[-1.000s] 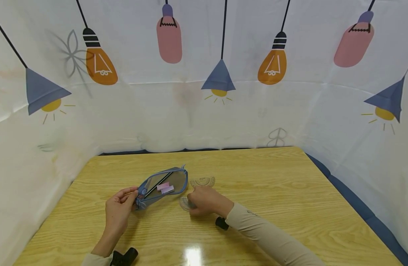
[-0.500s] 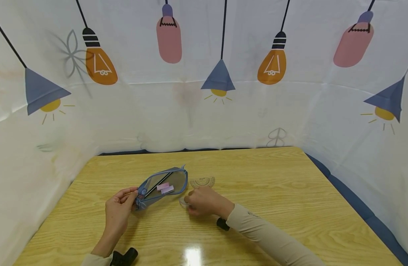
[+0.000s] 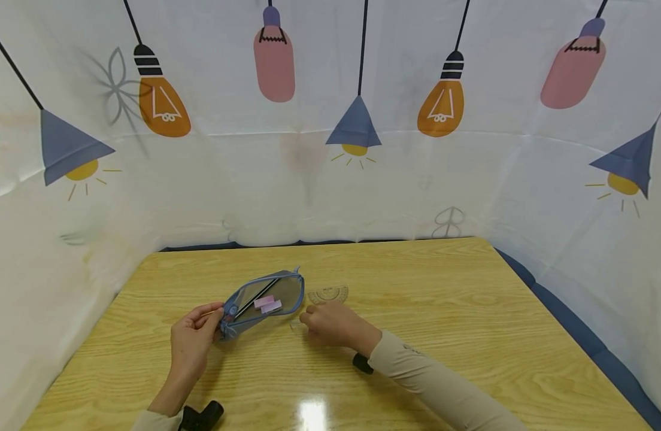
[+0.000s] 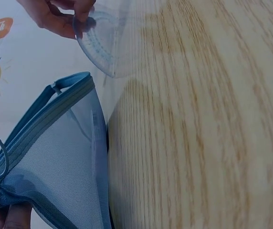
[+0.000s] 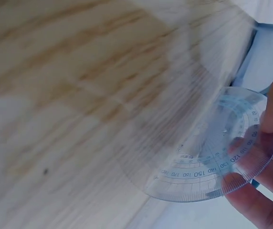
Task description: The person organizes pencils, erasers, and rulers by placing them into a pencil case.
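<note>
My left hand (image 3: 192,338) pinches the near left end of a blue mesh pencil case (image 3: 291,293) on the table. Through the mesh show a dark pencil or pen (image 3: 249,306), a pink block (image 3: 264,301) and a lilac block (image 3: 272,307), perhaps erasers. To the right of the case, my right hand (image 3: 333,325) holds a clear protractor (image 5: 198,179) by its curved rim, thumb on one face and fingers on the other. In the left wrist view that protractor (image 4: 100,45) stands tilted up. A second clear protractor (image 3: 329,294) lies flat just beyond my right hand.
The wood-grain table (image 3: 443,299) extends on both sides of the hands. A white curtain (image 3: 244,191) printed with lamps and bulbs surrounds the far edge and sides. Black camera mounts (image 3: 201,416) sit at both wrists.
My right hand has shifted slightly, and the protractor in it has turned so that less of its face shows in the head view. The left hand and pencil case have stayed still.
</note>
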`<state>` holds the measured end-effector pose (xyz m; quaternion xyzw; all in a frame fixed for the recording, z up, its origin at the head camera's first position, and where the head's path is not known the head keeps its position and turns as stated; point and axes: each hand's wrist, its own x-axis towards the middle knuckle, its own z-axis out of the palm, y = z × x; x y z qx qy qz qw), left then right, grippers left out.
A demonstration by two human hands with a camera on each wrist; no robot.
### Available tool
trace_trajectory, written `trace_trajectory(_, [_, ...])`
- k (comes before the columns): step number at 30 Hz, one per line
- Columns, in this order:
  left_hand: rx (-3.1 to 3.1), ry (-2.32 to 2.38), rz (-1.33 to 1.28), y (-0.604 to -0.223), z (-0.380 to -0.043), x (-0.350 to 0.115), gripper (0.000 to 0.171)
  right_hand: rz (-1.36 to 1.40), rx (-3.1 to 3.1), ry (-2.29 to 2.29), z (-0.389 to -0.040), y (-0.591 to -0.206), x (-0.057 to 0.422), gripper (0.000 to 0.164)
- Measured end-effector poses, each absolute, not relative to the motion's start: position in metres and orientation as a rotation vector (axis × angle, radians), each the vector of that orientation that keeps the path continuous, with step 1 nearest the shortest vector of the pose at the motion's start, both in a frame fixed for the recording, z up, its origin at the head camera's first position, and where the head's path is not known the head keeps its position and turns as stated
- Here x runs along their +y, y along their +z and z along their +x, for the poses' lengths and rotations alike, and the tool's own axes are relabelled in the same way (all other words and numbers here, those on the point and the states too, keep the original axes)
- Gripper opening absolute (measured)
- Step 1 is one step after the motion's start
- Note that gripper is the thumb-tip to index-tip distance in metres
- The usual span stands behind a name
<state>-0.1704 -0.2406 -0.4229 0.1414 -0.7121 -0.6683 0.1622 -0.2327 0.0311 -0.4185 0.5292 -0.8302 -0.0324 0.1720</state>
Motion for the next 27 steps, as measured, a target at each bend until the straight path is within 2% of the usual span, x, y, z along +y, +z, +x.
trace_trajectory(27, [-2.010, -1.903, 0.420, -0.420, -0.169, -0.236, 0.024, 1.434, -2.067, -0.062, -0.235, -0.425, 0.045, 0.007])
